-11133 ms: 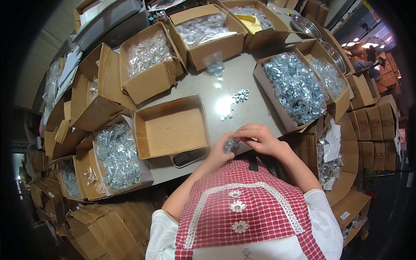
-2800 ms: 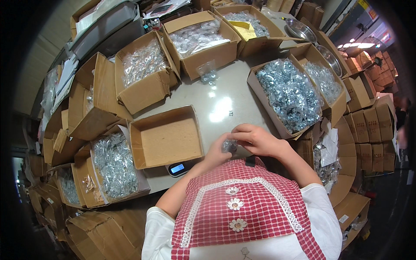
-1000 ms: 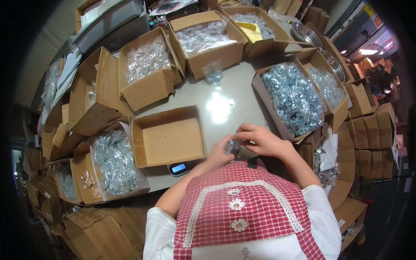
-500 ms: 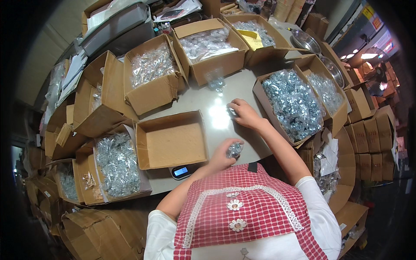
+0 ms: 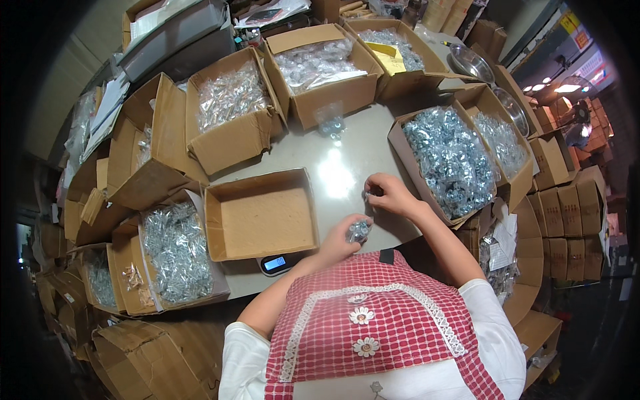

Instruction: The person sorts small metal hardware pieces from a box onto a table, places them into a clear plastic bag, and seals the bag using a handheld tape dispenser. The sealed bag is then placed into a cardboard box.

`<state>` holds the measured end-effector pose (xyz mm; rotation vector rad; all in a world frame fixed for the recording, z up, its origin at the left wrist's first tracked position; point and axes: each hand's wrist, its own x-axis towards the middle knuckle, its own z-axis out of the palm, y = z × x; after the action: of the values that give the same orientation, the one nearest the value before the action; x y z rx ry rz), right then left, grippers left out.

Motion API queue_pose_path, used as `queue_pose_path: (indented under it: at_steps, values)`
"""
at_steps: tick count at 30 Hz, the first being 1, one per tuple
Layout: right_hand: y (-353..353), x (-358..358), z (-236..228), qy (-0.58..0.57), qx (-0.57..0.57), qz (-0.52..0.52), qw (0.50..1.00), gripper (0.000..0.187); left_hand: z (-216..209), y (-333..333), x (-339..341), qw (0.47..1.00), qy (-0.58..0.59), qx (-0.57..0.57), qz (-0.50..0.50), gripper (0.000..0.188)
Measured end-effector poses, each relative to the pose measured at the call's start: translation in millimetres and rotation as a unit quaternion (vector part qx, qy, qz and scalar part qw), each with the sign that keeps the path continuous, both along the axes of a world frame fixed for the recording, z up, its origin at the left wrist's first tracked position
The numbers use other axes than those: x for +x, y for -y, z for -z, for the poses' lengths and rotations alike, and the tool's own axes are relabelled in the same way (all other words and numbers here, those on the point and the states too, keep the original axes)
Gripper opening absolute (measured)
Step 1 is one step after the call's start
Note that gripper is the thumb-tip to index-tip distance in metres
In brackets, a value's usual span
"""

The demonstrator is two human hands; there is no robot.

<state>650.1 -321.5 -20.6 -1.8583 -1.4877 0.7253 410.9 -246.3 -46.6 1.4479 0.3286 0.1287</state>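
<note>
A bundle of shiny metal pieces (image 5: pixel 358 232) sits in the person's left hand (image 5: pixel 338 241), over the near edge of the table (image 5: pixel 331 205); whether clear film wraps all of it is too small to tell. The left fingers curl around it, with its upper side exposed. The right hand (image 5: pixel 389 193) is just beyond and to the right, apart from the bundle, its thumb and fingertips pinched on what looks like a small dark piece (image 5: pixel 368 196).

To handle this well, the left palm should cup the bundle from below, firm enough that nothing slides out yet loose enough to leave the top accessible. The right fingertips do best with a light pinch, since so small a piece could slip and roll. Bringing the two hands close over the tabletop, rather than past its edge, would let a dropped piece land within reach.

Left of the hands stands a shallow carton (image 5: pixel 267 217), a lit scale display (image 5: pixel 274 264) at its near edge. To the right, a carton of bagged metal parts (image 5: pixel 448 160) stands near the right forearm.
</note>
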Motion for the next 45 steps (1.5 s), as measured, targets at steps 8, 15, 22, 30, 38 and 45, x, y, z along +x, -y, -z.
queue_pose_path:
  at_steps: [8, 15, 22, 30, 38, 45]
  values:
    - [37.0, -23.4, -75.2, -0.004, -0.001, -0.135, 0.991, 0.024, 11.1, 1.2, 1.0, 0.996, 0.026, 0.083, -0.032, 0.061]
    - [37.3, -37.1, -76.4, 0.003, 0.071, -0.153, 0.986, 0.022, 7.2, 1.7, -1.6, 0.996, 0.045, 0.074, -0.036, 0.065]
    - [37.7, -32.7, -70.9, 0.021, 0.046, -0.147, 0.988, 0.019, 17.1, 0.9, -1.4, 0.998, 0.019, 0.049, -0.026, 0.066]
    - [-1.8, -5.3, -29.5, -0.234, 0.03, -0.096, 0.967, 0.024, 17.5, -0.3, -0.2, 0.997, 0.024, 0.065, -0.029, 0.065]
    - [-55.0, -20.8, 22.5, 0.172, 0.008, 0.04, 0.984, 0.024, 4.7, -2.5, 2.1, 0.994, 0.027, 0.108, -0.014, 0.052]
    - [-23.4, -18.7, -2.4, -0.006, -0.001, 0.042, 0.999, 0.023, 3.4, 0.7, 0.9, 0.998, 0.013, 0.052, -0.018, 0.059]
